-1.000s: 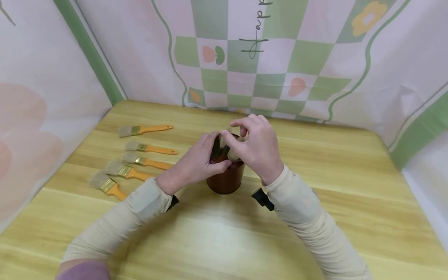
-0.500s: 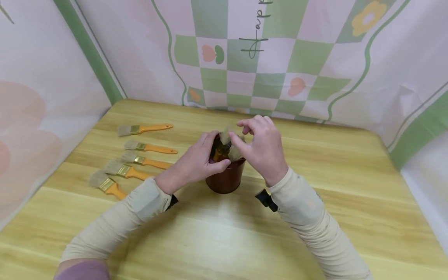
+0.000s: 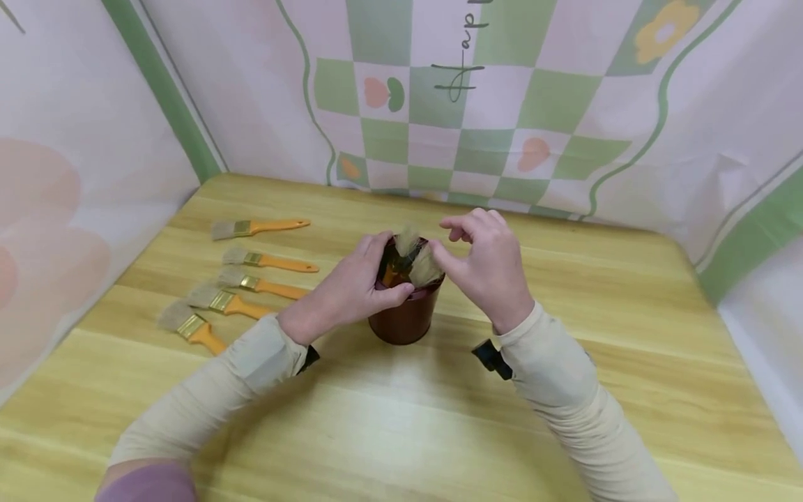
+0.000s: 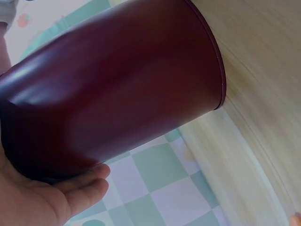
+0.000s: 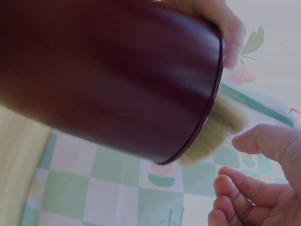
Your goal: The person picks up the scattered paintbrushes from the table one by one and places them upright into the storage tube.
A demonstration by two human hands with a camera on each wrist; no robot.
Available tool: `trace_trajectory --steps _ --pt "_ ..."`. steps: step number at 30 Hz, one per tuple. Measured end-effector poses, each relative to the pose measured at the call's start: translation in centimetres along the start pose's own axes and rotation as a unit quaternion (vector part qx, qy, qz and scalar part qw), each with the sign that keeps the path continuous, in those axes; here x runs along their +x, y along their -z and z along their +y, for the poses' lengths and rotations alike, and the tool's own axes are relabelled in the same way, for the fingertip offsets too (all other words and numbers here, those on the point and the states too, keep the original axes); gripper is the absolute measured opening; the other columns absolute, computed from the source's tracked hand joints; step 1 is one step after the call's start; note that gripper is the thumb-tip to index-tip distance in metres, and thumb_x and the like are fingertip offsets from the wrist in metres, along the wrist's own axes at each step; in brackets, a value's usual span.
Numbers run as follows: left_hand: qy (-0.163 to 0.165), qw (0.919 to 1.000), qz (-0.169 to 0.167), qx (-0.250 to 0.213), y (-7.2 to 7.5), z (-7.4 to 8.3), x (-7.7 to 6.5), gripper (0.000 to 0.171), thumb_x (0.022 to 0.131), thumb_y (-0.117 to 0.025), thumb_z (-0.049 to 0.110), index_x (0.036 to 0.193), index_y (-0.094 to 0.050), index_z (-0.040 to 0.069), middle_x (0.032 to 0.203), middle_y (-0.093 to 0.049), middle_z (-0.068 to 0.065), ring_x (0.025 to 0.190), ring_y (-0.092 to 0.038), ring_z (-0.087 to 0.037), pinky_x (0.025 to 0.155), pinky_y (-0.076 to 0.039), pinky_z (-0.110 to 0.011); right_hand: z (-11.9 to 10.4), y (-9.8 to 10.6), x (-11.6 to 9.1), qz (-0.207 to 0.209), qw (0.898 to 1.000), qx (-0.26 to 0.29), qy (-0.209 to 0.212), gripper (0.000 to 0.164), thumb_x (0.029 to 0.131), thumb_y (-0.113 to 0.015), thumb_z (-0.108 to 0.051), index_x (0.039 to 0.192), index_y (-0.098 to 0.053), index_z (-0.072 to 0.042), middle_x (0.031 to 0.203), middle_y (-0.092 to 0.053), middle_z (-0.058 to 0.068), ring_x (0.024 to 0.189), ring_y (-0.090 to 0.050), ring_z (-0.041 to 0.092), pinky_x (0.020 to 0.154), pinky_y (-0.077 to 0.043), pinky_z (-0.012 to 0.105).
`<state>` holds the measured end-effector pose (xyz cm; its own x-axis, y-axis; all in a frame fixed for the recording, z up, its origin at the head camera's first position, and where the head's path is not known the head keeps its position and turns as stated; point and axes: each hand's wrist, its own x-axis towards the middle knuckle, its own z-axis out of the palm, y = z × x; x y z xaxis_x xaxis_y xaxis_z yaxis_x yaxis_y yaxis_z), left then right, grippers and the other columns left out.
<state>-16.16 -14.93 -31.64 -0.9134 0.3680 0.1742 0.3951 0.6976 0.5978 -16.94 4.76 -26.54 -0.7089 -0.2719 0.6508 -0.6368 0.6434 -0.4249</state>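
Observation:
A dark red, bucket-shaped pot [image 3: 403,322] stands upright at mid-table. My left hand [image 3: 348,284] grips its rim from the left, thumb at the near side and fingers round the far side. Paintbrushes [image 3: 426,268] stand bristles-up inside the pot, an orange handle partly visible within. To the right of the rim is my right hand [image 3: 488,270], its thumb and fingers apart with nothing between them. From the right wrist, pale bristles [image 5: 214,134] poke past the pot's rim, a small gap from the thumb. In the left wrist view the pot's smooth wall [image 4: 117,80] fills most of the picture.
Several flat paintbrushes with orange handles lie in a column on the left of the wooden table [image 3: 401,425], from a far brush [image 3: 276,228] to a near brush [image 3: 191,328]. A patterned cloth backdrop [image 3: 433,150] rises behind the table's far edge.
My right hand has drawn back to the right from the brush bristles, its thumb and fingers parting from them. The left hand stays on the pot's rim.

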Motion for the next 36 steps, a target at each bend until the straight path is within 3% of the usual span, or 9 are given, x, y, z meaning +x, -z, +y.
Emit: trace_trajectory --steps 11,30,36 --pt "0.010 0.9999 0.001 -0.006 0.0 0.0 0.2 0.082 0.088 -0.060 0.049 0.148 -0.023 0.008 0.141 -0.038 -0.017 0.117 -0.052 -0.027 0.100 -0.046 -0.043 1.2 0.4 -0.4 -0.002 0.999 -0.005 -0.045 0.021 0.080 -0.072 -0.010 0.094 -0.071 0.005 0.077 -0.064 0.018 0.075 -0.054 0.030 0.072 -0.041 0.036" --pt "0.018 0.9997 -0.008 0.011 0.1 0.0 0.1 0.086 0.087 -0.060 0.050 0.149 -0.022 0.003 0.140 -0.038 -0.020 0.119 -0.053 -0.031 0.102 -0.045 -0.045 3.7 1.0 -1.5 -0.030 0.996 -0.026 -0.085 0.022 0.081 -0.070 -0.010 0.097 -0.071 0.005 0.078 -0.064 0.019 0.077 -0.055 0.032 0.074 -0.042 0.041" --pt "0.016 0.9998 -0.007 0.005 0.2 0.1 0.2 0.085 0.087 -0.060 0.050 0.150 -0.022 0.007 0.141 -0.038 -0.018 0.120 -0.051 -0.029 0.103 -0.044 -0.045 4.6 1.3 -2.0 -0.039 0.994 -0.036 -0.092 0.022 0.082 -0.069 -0.010 0.096 -0.071 0.006 0.078 -0.064 0.020 0.077 -0.056 0.034 0.076 -0.043 0.043"
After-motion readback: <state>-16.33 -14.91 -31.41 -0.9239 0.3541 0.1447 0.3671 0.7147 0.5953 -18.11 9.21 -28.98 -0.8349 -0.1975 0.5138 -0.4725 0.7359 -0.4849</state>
